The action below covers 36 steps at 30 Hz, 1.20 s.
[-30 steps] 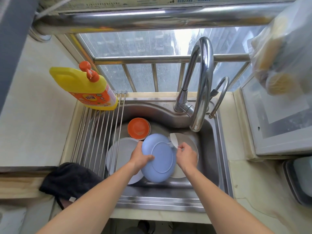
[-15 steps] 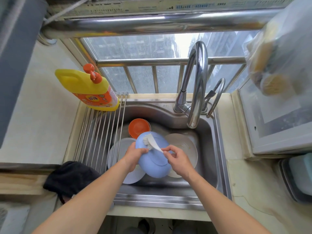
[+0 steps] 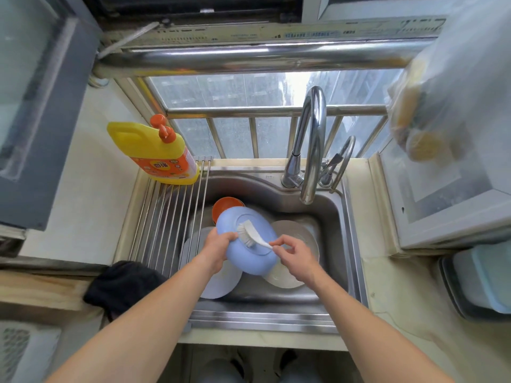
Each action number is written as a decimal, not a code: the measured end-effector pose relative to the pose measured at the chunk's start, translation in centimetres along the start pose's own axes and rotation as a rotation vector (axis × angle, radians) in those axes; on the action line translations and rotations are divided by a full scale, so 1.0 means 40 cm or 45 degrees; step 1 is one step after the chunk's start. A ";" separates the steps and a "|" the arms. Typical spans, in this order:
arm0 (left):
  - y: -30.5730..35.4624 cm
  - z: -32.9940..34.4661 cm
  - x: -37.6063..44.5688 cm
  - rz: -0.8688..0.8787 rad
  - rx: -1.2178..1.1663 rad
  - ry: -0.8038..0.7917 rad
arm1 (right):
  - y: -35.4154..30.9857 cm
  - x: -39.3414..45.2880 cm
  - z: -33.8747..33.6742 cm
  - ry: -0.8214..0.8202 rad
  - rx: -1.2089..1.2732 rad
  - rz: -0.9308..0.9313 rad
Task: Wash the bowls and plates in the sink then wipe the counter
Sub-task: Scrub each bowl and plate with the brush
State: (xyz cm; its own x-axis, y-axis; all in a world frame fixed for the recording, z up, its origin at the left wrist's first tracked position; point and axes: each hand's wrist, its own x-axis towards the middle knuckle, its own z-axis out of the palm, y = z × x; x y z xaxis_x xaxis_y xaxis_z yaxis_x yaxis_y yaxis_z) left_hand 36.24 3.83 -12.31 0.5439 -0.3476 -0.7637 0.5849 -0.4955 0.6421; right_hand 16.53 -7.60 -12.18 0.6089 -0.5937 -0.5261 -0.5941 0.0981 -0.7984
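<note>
L hand (image 3: pixel 218 246) grips blue bowl (image 3: pixel 249 241) rim, frame centre, over sink (image 3: pixel 343 217); R hand (image 3: pixel 291 251) pinches brush (image 3: pixel 250 233) handle. Scrub w/ bristles flat, rotate bowl, hold firm.

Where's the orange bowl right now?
In the head view the orange bowl sits at the back left of the sink, just behind the blue plate held in the left hand, beside the roll-up drying rack.

Your way down into the sink (image 3: pixel 336 244) is tight: plates cover the bottom, the tall tap (image 3: pixel 313 139) hangs over the back, the rack (image 3: pixel 166 225) covers the left.
</note>
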 end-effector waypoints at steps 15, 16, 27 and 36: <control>0.035 0.001 -0.081 -0.041 0.120 -0.128 | -0.144 -0.045 -0.017 0.076 -0.224 -0.006; 0.043 -0.010 -0.082 -0.044 0.125 -0.092 | -0.138 -0.052 -0.024 0.000 -0.184 0.000; 0.081 -0.022 -0.117 -0.040 0.292 -0.220 | -0.126 -0.027 -0.061 0.150 -0.288 -0.011; 0.100 -0.040 -0.101 -0.025 0.422 -0.258 | -0.135 -0.034 -0.029 0.042 -0.087 -0.094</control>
State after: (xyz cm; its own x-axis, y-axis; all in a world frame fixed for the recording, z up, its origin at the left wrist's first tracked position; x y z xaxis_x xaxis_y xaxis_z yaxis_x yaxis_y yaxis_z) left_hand 37.37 4.53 -6.57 0.3848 -0.4693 -0.7948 0.3499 -0.7226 0.5961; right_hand 18.30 -8.26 -6.79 0.6354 -0.6231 -0.4562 -0.5838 -0.0010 -0.8119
